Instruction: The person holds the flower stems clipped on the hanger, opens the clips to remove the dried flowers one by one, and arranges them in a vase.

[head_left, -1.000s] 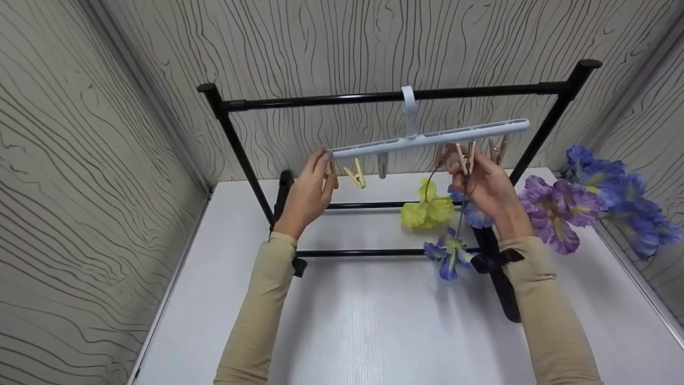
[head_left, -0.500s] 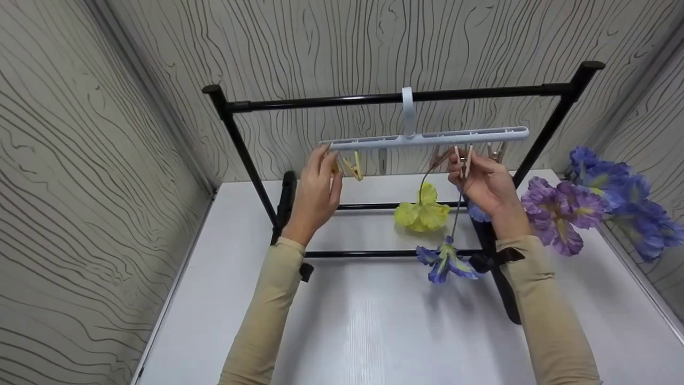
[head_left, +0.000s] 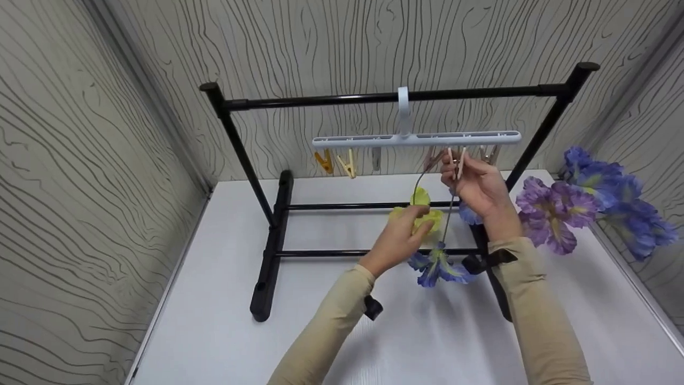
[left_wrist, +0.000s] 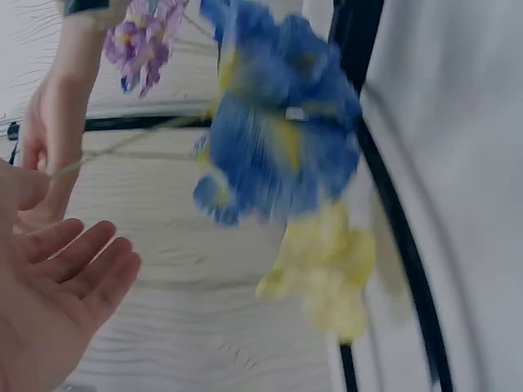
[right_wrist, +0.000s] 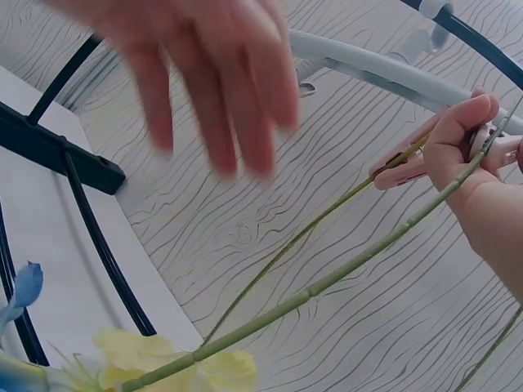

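My right hand [head_left: 483, 187] pinches a pale pink clothespin [head_left: 461, 164] under the light blue hanger [head_left: 363, 141]. The stem of a blue artificial iris [head_left: 435, 268] runs down from that clothespin, its bloom hanging lowest. A yellow artificial flower [head_left: 420, 195] hangs by its stem from the neighbouring clothespin. My left hand [head_left: 394, 241] is in front of the yellow bloom in the head view and covers part of it. Its fingers, blurred in the right wrist view, extend loosely with nothing held; the left wrist view shows the palm [left_wrist: 41, 327] facing the stems.
The hanger hooks over the top bar of a black rack [head_left: 320, 101]. Orange [head_left: 324, 161], yellow [head_left: 347, 163] and grey [head_left: 376, 159] clothespins hang on its left half. Purple [head_left: 558, 214] and blue flowers [head_left: 633, 200] spread at the right. A white table [head_left: 214, 299] lies below.
My left hand has let go of the hanger's left end and moved right and down to the yellow flower. The tilted hanger has levelled. My right hand stays at the pink clothespin.
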Motion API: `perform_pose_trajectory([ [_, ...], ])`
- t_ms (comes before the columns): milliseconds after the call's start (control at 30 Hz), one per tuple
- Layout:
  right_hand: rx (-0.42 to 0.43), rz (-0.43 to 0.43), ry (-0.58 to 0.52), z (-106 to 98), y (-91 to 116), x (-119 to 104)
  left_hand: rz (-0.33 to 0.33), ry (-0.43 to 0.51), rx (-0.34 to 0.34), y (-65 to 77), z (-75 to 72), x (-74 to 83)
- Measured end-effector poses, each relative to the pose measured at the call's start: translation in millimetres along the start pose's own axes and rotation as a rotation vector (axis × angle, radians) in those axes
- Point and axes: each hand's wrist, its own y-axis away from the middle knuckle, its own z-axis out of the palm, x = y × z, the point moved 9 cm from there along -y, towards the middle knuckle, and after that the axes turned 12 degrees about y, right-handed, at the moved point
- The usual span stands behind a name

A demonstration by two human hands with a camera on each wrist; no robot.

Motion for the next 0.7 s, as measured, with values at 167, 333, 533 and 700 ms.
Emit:
perform_pose_trajectory([
  [167,0.03,-0.013,-0.001,0.9,2.8,0.9,-0.052,0.223,0.02,-9.9,28.5,-2.7],
  [333,0.086,-0.022,-0.002,-1.3,3.2,3.5,-0.044,0.311,0.055,-11.6,37.9,0.5],
  [533,0.078,-0.02,-0.012,-1.0,3.1,3.7,-0.108,0.436,0.099,-10.1,38.4,-1.5],
  [700,0.07,-0.027,-0.021,-1.0,2.3,2.2,-0.136,0.473,0.107,-7.3,34.3,-2.0],
])
